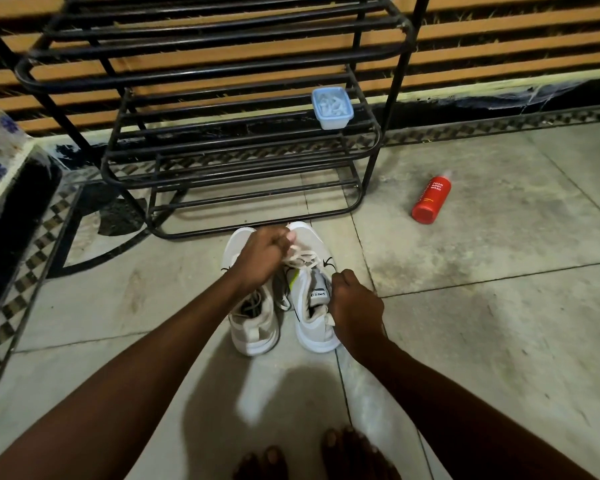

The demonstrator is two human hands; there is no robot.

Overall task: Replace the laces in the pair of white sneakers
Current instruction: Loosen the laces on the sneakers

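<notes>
sneakers [253,329] x2 | shoe rack [187,77] x1 | red btl [431,199] x1 | tub [332,109] x1

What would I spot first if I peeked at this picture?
Two white sneakers sit side by side on the floor in the middle, with the left hand gripping the lace of the right-side sneaker and the right hand holding its side. A bright red bottle lies on the floor to the right. A black rack stands behind.
</notes>
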